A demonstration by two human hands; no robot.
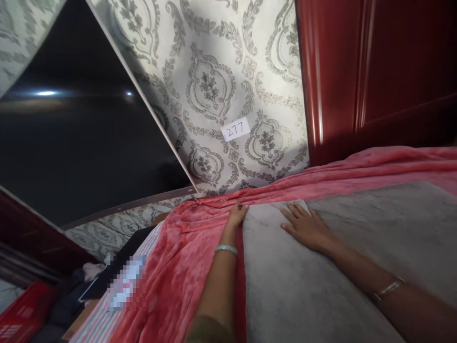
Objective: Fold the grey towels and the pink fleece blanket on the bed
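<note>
A grey plush blanket (285, 286) lies spread over a rumpled red-pink plush blanket (193, 257). At the grey blanket's far left corner is my left hand (237, 214), its fingers closed on the edge; a bangle circles that wrist. My right hand (305, 226) rests palm down on the grey blanket a little to the right, fingers spread and holding nothing. Near its fingertips a lighter piece of the grey cloth meets a darker part along a slanting line. A thin silver bangle is on my right forearm.
A large black screen (89, 133) stands at the left against the patterned wall (210, 85). A paper label marked 277 (235, 128) is on the wall. Dark red wooden panels (357, 71) rise at the right. A red basket (24, 309) sits low at the left.
</note>
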